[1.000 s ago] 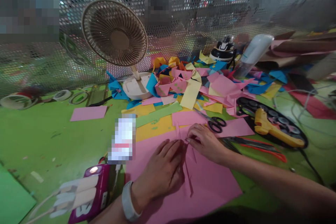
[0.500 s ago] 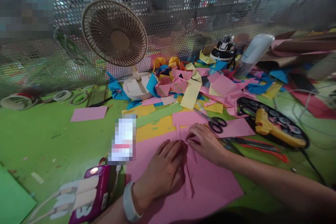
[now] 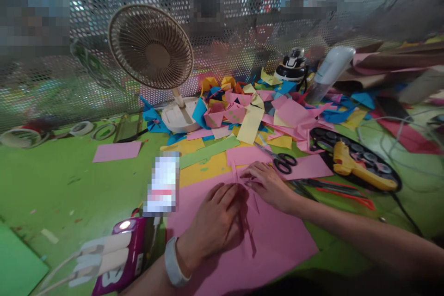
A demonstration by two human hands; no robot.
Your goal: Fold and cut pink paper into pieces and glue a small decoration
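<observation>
Moved since the earlier frame: right hand (image 3: pixel 267 187), fingers slightly straighter. Large pink sheet (image 3: pixel 287 240): flat beneath both hands, presumably a working surface. Left hand (image 3: pixel 218 215): fingers together, palm down, probably steadying; grip hidden, cannot tell. Right hand: fingers loosely bent; hold likewise untold. Thin pink strip (image 3: pixel 234 172): on the sheet, at the fingertips. Around: paper heap (image 3: pixel 251 113), fan (image 3: pixel 157 55), glue gun (image 3: pixel 360 169); scissors (image 3: pixel 284 165), crowding the right hand's far side.

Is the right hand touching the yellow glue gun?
Apart: the head view plainly shows pink paper in the gap between the right hand and the yellow glue gun.
</observation>
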